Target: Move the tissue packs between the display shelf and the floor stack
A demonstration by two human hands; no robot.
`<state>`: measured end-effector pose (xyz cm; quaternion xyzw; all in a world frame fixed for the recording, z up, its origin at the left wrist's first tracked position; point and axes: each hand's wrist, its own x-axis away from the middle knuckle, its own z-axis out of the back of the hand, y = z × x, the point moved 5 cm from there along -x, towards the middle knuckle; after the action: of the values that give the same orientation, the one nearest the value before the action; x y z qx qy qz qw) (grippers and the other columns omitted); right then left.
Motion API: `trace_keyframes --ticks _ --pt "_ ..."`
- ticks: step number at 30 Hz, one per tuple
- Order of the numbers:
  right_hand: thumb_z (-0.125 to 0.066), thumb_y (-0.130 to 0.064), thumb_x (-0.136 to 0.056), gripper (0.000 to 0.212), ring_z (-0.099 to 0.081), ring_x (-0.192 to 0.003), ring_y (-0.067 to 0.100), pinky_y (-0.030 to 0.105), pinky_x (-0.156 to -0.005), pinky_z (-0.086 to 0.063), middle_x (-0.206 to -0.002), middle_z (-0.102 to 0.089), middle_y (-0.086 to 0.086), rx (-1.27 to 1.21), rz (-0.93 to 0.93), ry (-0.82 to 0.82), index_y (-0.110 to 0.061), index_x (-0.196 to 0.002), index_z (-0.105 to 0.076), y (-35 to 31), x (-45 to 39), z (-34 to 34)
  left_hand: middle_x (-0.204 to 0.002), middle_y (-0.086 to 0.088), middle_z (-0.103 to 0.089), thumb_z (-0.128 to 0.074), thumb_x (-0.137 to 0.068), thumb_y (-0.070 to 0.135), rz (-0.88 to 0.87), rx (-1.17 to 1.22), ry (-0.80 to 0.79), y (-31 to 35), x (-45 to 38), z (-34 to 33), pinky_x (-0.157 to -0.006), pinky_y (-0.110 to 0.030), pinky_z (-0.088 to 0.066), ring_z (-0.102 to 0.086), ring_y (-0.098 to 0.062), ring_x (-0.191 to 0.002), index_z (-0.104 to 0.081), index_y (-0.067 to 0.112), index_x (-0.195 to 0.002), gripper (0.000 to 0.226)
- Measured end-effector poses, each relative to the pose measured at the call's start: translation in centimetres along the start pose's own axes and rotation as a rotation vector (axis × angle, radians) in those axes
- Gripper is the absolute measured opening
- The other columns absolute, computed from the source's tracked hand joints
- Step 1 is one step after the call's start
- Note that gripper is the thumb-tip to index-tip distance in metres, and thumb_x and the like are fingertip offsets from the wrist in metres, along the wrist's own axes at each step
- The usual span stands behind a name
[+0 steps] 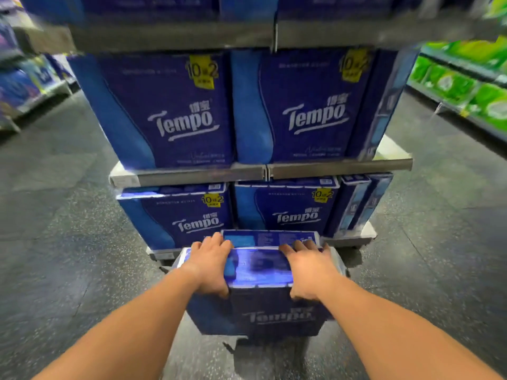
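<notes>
left hand and right hand are clasping the dark blue plastic-wrapped Tempo tissue pack by its top edges | another pack is lying just beyond the fingers | grey metal display shelf is standing behind, fully stocked

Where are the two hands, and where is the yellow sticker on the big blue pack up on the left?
left hand (210,261): head view, on the back of the hand.
right hand (308,267): head view, on the back of the hand.
yellow sticker (203,71): head view, on the sticker's middle, over its numbers.
</notes>
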<state>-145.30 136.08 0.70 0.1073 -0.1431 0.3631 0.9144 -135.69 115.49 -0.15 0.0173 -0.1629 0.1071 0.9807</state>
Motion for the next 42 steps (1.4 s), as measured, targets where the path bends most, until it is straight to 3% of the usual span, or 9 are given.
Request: trace_keyframes --ticks 4,8,15,20,24,29,32,36,42 --pt "-0.083 -0.044 -0.067 0.106 -0.035 -0.137 0.032 0.058 -0.112 -0.025 -0.148 -0.036 0.002 -0.018 -0.015 0.032 -0.032 -0.151 -0.019 1.2 3.7 14.3 -0.141 -0.001 -0.037 -0.085 -0.05 0.056 -0.012 -0.016 0.016 -0.9 3.4 14.8 -0.107 -0.045 -0.034 -0.04 -0.027 -0.129 -0.038 0.024 -0.142 0.109" --pt "-0.083 -0.043 -0.066 0.102 -0.038 -0.133 0.031 0.055 -0.108 -0.03 -0.143 -0.039 0.002 -0.024 -0.011 0.093 -0.032 -0.147 -0.024 2.2 8.1 30.1 -0.131 0.003 -0.047 -0.087 -0.052 0.057 -0.011 -0.025 0.09 -1.9 8.0 30.8 -0.102 -0.043 -0.035 -0.043 -0.024 -0.122 -0.042 0.029 -0.134 0.097" --pt "-0.09 -0.042 -0.056 0.107 -0.041 -0.128 0.029 0.054 -0.102 -0.035 -0.137 -0.043 -0.001 -0.023 -0.009 0.235 -0.035 -0.145 -0.03 3.3 17.1 59.2 -0.129 0.005 -0.051 -0.089 -0.05 0.057 -0.006 -0.019 0.277 -4.5 17.3 58.9 -0.1 -0.042 -0.039 -0.046 -0.024 -0.119 -0.045 0.03 -0.137 0.101" --pt "-0.093 -0.045 -0.052 0.11 -0.044 -0.127 0.029 0.048 -0.098 -0.038 -0.14 -0.046 -0.004 -0.036 -0.003 0.435 -0.039 -0.145 -0.035 3.2 25.0 78.2 -0.124 0.006 -0.054 -0.091 -0.045 0.056 -0.044 -0.008 0.489 -6.0 25.8 77.7 -0.099 -0.041 -0.04 -0.048 -0.025 -0.116 -0.051 0.033 -0.134 0.101" --pt "-0.094 -0.045 -0.052 0.108 -0.044 -0.126 0.033 0.05 -0.098 -0.039 -0.139 -0.045 0.001 -0.057 0.012 0.681 -0.038 -0.143 -0.037 2.4 30.9 89.3 -0.124 0.002 -0.058 -0.078 -0.029 0.063 -0.049 -0.062 0.743 -6.6 33.3 89.4 -0.101 -0.048 -0.042 -0.05 -0.029 -0.114 -0.056 0.028 -0.131 0.109" --pt "-0.095 -0.042 -0.051 0.112 -0.034 -0.133 0.037 0.053 -0.105 -0.038 -0.143 -0.039 0.006 -0.051 0.013 1.003 -0.034 -0.145 -0.034 0.6 34.2 96.6 -0.12 0.002 -0.054 -0.079 -0.03 0.064 0.007 -0.108 1.083 -8.5 39.3 96.6 -0.102 -0.05 -0.039 -0.043 -0.029 -0.116 -0.054 0.032 -0.124 0.102" --pt "-0.092 -0.044 -0.052 0.108 -0.033 -0.132 0.037 0.055 -0.105 -0.032 -0.143 -0.038 0.006 0.038 0.001 1.151 -0.035 -0.141 -0.033 -0.8 32.9 98.4 -0.119 0.002 -0.052 -0.083 -0.04 0.058 0.019 -0.119 1.216 -10.3 39.9 97.2 -0.096 -0.038 -0.031 -0.041 -0.028 -0.116 -0.052 0.033 -0.121 0.09" --pt "-0.092 -0.044 -0.052 0.105 -0.033 -0.132 0.035 0.053 -0.104 -0.029 -0.141 -0.038 0.005 0.056 0.059 1.21 -0.036 -0.14 -0.035 -3.3 29.3 100.2 -0.13 -0.003 -0.048 -0.091 -0.053 0.043 0.061 -0.141 1.279 -13.5 39.2 96.9 -0.097 -0.035 -0.025 -0.037 -0.028 -0.122 -0.049 0.027 -0.133 0.092" --pt "-0.089 -0.048 -0.055 0.103 -0.033 -0.133 0.031 0.052 -0.105 -0.028 -0.142 -0.037 0.001 0.021 0.132 1.129 -0.039 -0.142 -0.034 -8.3 22.3 102.1 -0.124 -0.003 -0.051 -0.095 -0.048 0.043 0.127 -0.175 1.209 -21.4 36.7 97.6 -0.1 -0.042 -0.031 -0.038 -0.029 -0.119 -0.052 0.025 -0.131 0.095"
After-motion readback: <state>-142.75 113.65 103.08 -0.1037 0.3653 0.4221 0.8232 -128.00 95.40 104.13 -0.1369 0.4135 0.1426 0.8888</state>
